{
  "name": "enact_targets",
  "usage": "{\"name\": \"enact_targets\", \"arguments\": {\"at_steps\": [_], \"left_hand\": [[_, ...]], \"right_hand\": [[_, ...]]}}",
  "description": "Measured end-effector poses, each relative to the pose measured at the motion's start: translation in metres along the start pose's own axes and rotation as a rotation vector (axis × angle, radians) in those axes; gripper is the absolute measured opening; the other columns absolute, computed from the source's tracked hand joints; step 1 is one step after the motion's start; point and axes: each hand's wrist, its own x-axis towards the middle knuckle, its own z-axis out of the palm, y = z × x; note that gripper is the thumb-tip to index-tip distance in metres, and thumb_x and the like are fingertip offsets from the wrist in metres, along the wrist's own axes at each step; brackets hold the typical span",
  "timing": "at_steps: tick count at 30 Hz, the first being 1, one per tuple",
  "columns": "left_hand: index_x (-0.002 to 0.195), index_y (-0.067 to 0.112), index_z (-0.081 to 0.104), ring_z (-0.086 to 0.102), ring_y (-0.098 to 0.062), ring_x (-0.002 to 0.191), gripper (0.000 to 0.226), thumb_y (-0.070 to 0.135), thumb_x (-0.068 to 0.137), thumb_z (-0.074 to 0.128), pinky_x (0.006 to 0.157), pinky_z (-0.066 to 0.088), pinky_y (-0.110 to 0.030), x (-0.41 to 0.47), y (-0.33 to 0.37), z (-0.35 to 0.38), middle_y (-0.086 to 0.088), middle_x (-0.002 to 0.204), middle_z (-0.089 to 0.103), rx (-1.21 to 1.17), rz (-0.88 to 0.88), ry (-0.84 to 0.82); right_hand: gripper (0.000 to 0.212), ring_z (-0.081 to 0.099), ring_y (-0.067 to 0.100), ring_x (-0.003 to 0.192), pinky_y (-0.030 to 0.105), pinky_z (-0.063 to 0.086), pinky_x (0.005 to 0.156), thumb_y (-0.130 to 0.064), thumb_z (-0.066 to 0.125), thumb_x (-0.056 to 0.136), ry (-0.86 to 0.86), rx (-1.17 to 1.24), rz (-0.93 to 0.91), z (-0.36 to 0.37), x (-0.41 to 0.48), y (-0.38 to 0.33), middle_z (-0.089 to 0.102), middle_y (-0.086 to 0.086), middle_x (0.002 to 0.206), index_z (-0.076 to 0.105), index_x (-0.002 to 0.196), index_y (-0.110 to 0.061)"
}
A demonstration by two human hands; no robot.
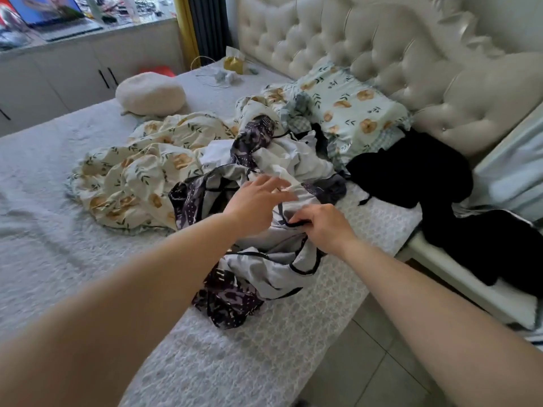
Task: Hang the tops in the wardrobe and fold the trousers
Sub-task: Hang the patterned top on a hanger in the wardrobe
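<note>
R hand (pixel 323 227) pinches black trim (pixel 302 272) of pale-grey garment (pixel 258 268), L hand (pixel 258 198) spread wide just far-left; fabric looks thin, limp, light, so prob grab at shoulders.

The far headboard (pixel 382 39) is buttoned and leather-like, with a soft sheen. The bedspread (pixel 58 215) is matt cloth with a raised, bumpy weave. The grey garment (pixel 264 265) looks thin and smooth. The black garment (pixel 411 171) to its right is matt.

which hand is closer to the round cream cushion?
Left. The left hand hovers over the clothes pile, below-right of the cushion; the right hand is farther right, gripping a grey garment.
</note>
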Motion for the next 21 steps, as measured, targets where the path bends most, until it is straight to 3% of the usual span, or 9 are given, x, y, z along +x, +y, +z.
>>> {"name": "enact_targets", "arguments": {"at_steps": [3,4,7,9,11,13,16,18,21], "left_hand": [[0.124,0.047,0.054,0.007,-0.016,0.145,0.032,0.041,0.092,0.053,0.119,0.006,-0.042,0.018,0.006,0.000,0.015,0.154,0.020,0.174,0.150,-0.102],[0.124,0.048,0.054,0.007,-0.015,0.145,0.032,0.050,0.092,0.050,0.119,0.004,-0.044,0.023,0.008,0.003,0.016,0.154,0.021,0.190,0.171,-0.126],[0.132,0.038,0.049,0.020,-0.014,0.143,0.037,0.045,0.095,0.045,0.118,0.005,-0.046,0.035,0.021,0.012,0.011,0.149,0.037,0.206,0.227,-0.211],[0.123,0.023,0.051,0.039,-0.023,0.132,0.031,0.036,0.097,0.042,0.114,0.016,-0.041,0.038,0.032,0.010,-0.003,0.131,0.056,0.073,0.173,-0.191],[0.115,0.017,0.048,0.049,-0.028,0.114,0.028,0.036,0.097,0.040,0.091,0.034,-0.035,0.038,0.041,-0.001,-0.013,0.110,0.062,-0.037,0.077,-0.115],[0.110,0.016,0.048,0.057,-0.029,0.095,0.025,0.036,0.097,0.043,0.072,0.037,-0.034,0.038,0.045,-0.014,-0.013,0.097,0.062,-0.131,0.008,0.004],[0.102,0.019,0.055,0.055,-0.022,0.078,0.019,0.036,0.093,0.055,0.068,0.044,-0.031,0.038,0.039,-0.027,0.000,0.083,0.058,-0.441,-0.151,0.090],[0.081,0.023,0.058,0.047,-0.012,0.065,0.013,0.032,0.090,0.063,0.060,0.037,-0.023,0.036,0.031,-0.029,0.007,0.068,0.050,-0.719,-0.246,0.087],[0.063,0.028,0.054,0.038,-0.008,0.055,0.028,0.031,0.088,0.066,0.053,0.032,-0.020,0.029,0.027,-0.030,0.007,0.057,0.043,-0.835,-0.286,0.129]], "right_hand": [[0.039,0.060,0.016,0.096,0.026,0.047,0.085,0.007,0.052,0.081,-0.005,0.058,0.004,-0.026,-0.016,0.009,0.069,-0.008,0.100,0.075,0.098,-0.018],[0.040,0.059,0.013,0.092,0.020,0.045,0.081,0.010,0.050,0.079,-0.008,0.090,0.018,-0.034,-0.021,0.012,0.068,-0.011,0.094,0.075,0.097,-0.016],[0.042,0.058,0.013,0.085,0.020,0.042,0.075,0.013,0.047,0.075,0.021,0.144,0.072,-0.057,-0.032,0.027,0.067,-0.007,0.086,0.075,0.093,-0.013],[0.037,0.057,0.008,0.077,0.016,0.040,0.070,0.010,0.050,0.080,0.051,0.147,0.149,-0.072,-0.036,0.043,0.065,-0.008,0.082,0.074,0.090,-0.017],[0.031,0.054,0.002,0.075,0.014,0.038,0.070,0.005,0.053,0.085,0.135,0.162,0.210,-0.084,-0.037,0.055,0.062,-0.012,0.080,0.071,0.087,-0.020],[0.028,0.055,0.006,0.081,0.017,0.038,0.073,0.003,0.052,0.086,0.311,0.142,0.216,-0.093,-0.033,0.057,0.061,-0.009,0.083,0.073,0.090,-0.016],[0.026,0.057,0.011,0.085,0.020,0.041,0.072,0.001,0.052,0.086,0.464,0.132,0.217,-0.098,-0.026,0.047,0.062,-0.006,0.086,0.072,0.091,-0.015],[0.024,0.060,0.015,0.092,0.026,0.046,0.079,-0.003,0.053,0.086,0.325,0.120,0.260,-0.094,-0.021,0.044,0.067,-0.003,0.093,0.071,0.095,-0.017],[0.020,0.062,0.017,0.100,0.028,0.046,0.082,-0.014,0.061,0.086,0.079,0.123,0.249,-0.079,-0.018,0.039,0.069,-0.001,0.104,0.068,0.104,-0.019]]}}
